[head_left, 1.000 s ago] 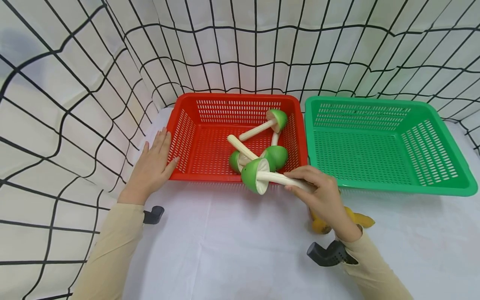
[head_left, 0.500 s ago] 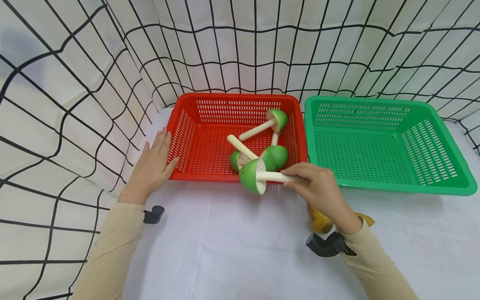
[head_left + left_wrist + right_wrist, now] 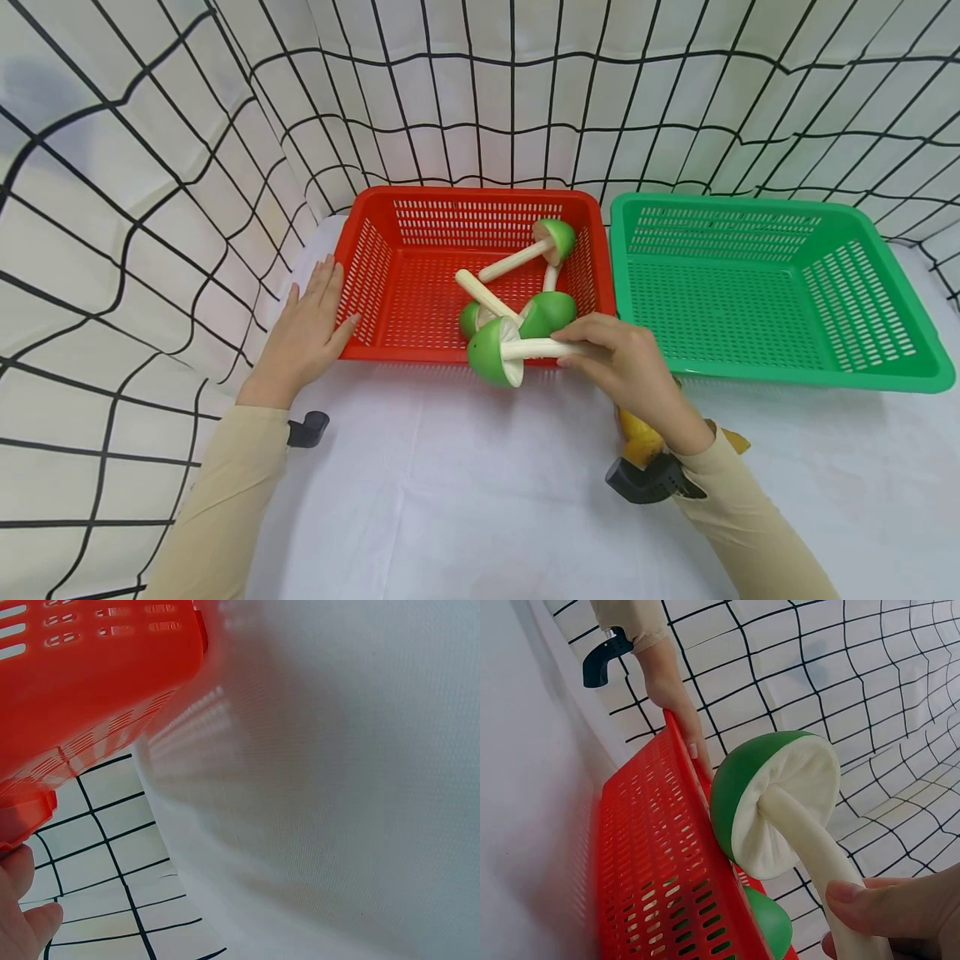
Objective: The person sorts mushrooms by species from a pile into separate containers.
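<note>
My right hand (image 3: 626, 367) pinches the white stem of a toy mushroom (image 3: 491, 352) with a green cap. That mushroom lies level over the front rim of the red basket (image 3: 420, 354), cap pointing left. In the right wrist view the thumb and fingers close round the stem, and the cap (image 3: 761, 802) stands above the rim. Several other green-capped mushrooms (image 3: 551, 312) lie in the right half of the red basket. At the basket's left end, my left hand (image 3: 303, 325) rests on the rim with fingers straight. Only its fingertips show in the left wrist view.
A green basket (image 3: 757, 371) stands right beside the red one. Yellow fruit (image 3: 637, 437), partly hidden by my right forearm, lies on the white cloth (image 3: 450, 492) in front. A black grid pattern on white sheeting (image 3: 480, 92) rises behind and at the left.
My right hand has moved a little left and away from me, carrying the mushroom with it over the red basket's front rim. The left hand has stayed still.
</note>
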`<state>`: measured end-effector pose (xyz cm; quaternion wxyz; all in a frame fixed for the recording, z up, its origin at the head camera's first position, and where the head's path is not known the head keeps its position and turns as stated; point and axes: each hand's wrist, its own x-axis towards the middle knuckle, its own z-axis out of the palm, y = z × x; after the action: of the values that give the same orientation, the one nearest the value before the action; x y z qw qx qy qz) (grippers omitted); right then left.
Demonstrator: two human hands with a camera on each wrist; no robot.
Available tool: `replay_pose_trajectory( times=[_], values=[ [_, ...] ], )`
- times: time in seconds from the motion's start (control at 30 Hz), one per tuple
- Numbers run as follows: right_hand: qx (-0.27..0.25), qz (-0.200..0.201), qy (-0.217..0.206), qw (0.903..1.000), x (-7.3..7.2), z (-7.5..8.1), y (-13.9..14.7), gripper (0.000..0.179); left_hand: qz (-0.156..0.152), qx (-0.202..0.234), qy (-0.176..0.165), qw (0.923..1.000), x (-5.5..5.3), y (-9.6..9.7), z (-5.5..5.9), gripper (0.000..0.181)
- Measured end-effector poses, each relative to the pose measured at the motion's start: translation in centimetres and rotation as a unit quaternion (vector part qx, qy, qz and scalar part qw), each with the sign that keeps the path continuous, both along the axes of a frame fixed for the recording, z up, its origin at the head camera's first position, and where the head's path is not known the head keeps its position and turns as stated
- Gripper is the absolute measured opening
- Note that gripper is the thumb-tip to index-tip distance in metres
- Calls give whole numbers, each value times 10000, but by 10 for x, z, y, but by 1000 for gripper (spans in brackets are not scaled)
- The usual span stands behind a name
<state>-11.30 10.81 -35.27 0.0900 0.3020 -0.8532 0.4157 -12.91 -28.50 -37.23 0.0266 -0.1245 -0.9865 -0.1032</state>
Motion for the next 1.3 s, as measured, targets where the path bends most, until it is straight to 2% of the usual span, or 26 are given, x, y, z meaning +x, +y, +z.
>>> replay_pose_trajectory(
  times=[0.23, 0.5, 1.07, 1.3],
  values=[
    [-465, -212, -761, 9958, -8, -2, -6, 23, 3, 37, -23, 10000, -1, 1, 0, 71],
    [-627, -495, -1172, 9899, -18, -1, -12, 23, 3, -4, -26, 10000, -1, 2, 0, 71],
    [-749, -629, -1247, 9874, -51, -5, -24, 25, -21, 63, -8, 10000, 0, 0, -1, 71],
    [-809, -666, -1392, 9847, -60, -6, -26, 27, -13, 118, -12, 9999, 2, 1, 1, 71]
  ],
)
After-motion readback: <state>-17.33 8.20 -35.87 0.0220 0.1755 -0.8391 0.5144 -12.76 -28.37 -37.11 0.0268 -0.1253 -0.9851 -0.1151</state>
